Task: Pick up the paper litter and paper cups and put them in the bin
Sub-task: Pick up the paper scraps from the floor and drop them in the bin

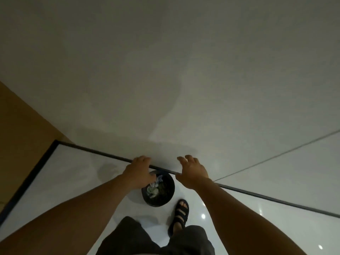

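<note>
i read this as the drop step at the bin, likely its tail end. the black bin (158, 203) stands on the glossy white tile floor (82, 181), close against the dark strip (103, 153) at the wall base. crumpled paper litter (153, 187) lies inside it, pale scraps on a dark interior. the left hand (138, 173) hangs over the bin's left rim with fingers loosely bent and nothing visible in them. its palm faces away from me, so a small scrap underneath can't be ruled out. the right hand (192, 172) is up and to the right of the bin, apart from it, fingers spread, holding nothing. no paper cups in view, and the bin contents are too dark to tell if any are in there. a sandalled foot (181, 210) stands just below the bin. next move, my call: pull both hands back and swing the head off the wall to scan the floor for leftover cups and paper. then walk over and bend down for a firm pinch, gentle on the cups since they crush easily.
</note>
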Available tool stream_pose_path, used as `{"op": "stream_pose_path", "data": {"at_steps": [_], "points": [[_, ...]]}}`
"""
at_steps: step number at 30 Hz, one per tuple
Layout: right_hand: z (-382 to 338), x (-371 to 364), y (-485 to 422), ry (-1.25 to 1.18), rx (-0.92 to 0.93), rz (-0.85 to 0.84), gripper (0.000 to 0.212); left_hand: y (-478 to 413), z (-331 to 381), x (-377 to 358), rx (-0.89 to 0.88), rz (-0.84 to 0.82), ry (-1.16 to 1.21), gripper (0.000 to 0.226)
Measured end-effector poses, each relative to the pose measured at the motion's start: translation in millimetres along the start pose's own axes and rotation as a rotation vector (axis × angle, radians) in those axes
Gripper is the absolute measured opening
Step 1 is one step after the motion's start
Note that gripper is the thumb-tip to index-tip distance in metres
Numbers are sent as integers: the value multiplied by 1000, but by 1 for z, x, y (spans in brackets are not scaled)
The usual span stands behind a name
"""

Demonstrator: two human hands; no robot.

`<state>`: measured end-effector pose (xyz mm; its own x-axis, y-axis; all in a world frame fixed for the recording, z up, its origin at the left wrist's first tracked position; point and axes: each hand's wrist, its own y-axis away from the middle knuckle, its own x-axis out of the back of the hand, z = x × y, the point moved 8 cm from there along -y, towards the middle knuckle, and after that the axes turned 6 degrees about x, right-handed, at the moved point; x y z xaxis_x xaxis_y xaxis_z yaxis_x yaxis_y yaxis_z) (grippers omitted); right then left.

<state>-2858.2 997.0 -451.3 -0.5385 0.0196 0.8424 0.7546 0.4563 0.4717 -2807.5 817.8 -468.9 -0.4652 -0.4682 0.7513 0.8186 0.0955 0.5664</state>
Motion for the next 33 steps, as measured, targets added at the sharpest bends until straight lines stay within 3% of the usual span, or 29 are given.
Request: {"op": "stream_pose_path", "data": {"at_steps": [6,11,24,33], "points": [[16,-1,100,-34,-221,94,70,45,73,8,-274,32,-265,70],[78,-15,218,-147,-467,195,69,88,168,-29,-461,-32,-410,78],[252,-128,584,-404,-1013,384,71,309,451,-271,-972,-171,-691,75],[326,-201,770,-542,-1320,408,69,421,580,-405,-1219,-290,-802,73]]}}
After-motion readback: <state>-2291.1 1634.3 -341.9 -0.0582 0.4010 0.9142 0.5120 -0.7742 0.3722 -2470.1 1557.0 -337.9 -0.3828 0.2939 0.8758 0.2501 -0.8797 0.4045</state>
